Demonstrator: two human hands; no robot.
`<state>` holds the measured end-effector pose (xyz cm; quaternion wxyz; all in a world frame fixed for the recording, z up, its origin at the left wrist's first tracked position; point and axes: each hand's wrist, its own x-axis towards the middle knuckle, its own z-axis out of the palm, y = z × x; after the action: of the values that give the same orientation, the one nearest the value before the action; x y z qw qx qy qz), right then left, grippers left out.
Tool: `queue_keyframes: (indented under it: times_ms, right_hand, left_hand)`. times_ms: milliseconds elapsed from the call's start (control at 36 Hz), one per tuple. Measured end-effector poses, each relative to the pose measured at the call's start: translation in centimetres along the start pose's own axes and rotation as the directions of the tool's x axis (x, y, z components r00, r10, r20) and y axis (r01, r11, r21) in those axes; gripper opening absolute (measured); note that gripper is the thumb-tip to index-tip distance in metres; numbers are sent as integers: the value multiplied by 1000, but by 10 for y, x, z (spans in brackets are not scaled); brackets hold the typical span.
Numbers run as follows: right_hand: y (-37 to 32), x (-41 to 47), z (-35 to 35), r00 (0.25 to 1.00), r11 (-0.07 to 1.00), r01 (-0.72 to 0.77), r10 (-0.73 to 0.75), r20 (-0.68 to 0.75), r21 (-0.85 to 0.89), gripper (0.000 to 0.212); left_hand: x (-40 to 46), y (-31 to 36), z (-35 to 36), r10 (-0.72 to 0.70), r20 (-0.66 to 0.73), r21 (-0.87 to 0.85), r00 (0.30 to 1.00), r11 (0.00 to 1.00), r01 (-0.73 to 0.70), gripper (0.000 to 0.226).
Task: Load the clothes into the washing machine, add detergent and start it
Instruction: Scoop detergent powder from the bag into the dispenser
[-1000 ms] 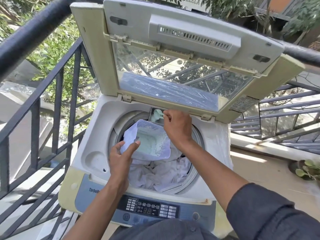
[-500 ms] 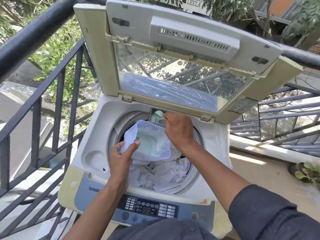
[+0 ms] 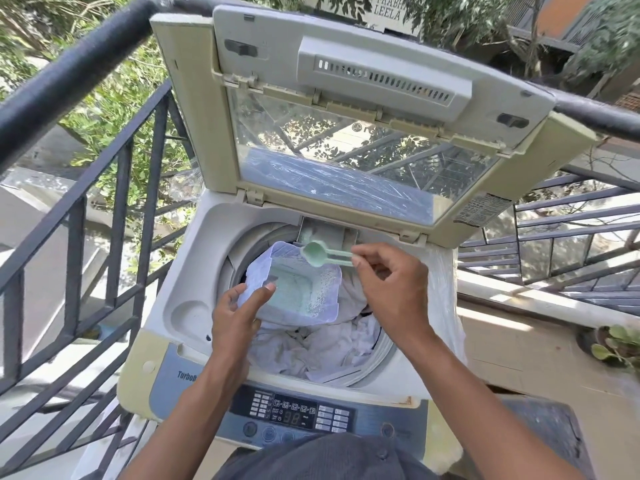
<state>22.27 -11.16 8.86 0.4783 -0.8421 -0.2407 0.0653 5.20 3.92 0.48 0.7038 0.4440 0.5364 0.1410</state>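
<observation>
Detergent time at our top-loader (image 3: 194, 271)

Our left hand (image 3: 235, 317) holds the detergent pouch (image 3: 294, 289) over white clothes (image 3: 325, 344) in the drum; our right hand (image 3: 391, 282) pinches a green scoop (image 3: 315, 252) just above it.

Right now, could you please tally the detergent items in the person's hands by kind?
Detergent tub, held by the left hand: 1
Green scoop, pinched by the right hand: 1
Total: 2

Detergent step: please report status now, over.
Left hand holds open detergent pouch over drum. Right hand pinches green scoop above pouch. Clothes loaded, lid up. Nothing blocking.
</observation>
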Motion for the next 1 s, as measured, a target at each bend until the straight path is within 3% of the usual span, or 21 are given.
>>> queue_keyframes:
  times_ms: [139,222,333,556,722,833,1000]
  right_hand:
    - [14,-23,0,993,991,32,-17,116,-129,16]
    - [22,-29,11,968,925,213,-157,195,-315,14]
    - [26,-31,25,907,759,412,-289,305,-505,14]
    - [14,-44,24,821,704,566,-435,369,-429,26]
    - [-3,-40,16,773,668,633,-570,278,-393,21]
    - [-4,-34,21,783,638,622,-511,355,-454,28]
    - [-9,-37,16,777,647,626,-561,285,-435,31]
  left_hand:
    - [-17,12,-1,77,57,63,995,995,-81,88]
    - [-27,19,1,128,81,102,988,985,-136,92]
    - [-33,22,4,178,141,121,974,973,-196,83]
    - [-40,30,3,197,198,-25,960,980,-196,71]
    - [-44,32,5,233,209,-54,950,973,-226,70]
    - [-46,31,7,250,222,-32,943,968,-249,67]
    - [-49,29,6,250,223,-35,942,968,-248,69]
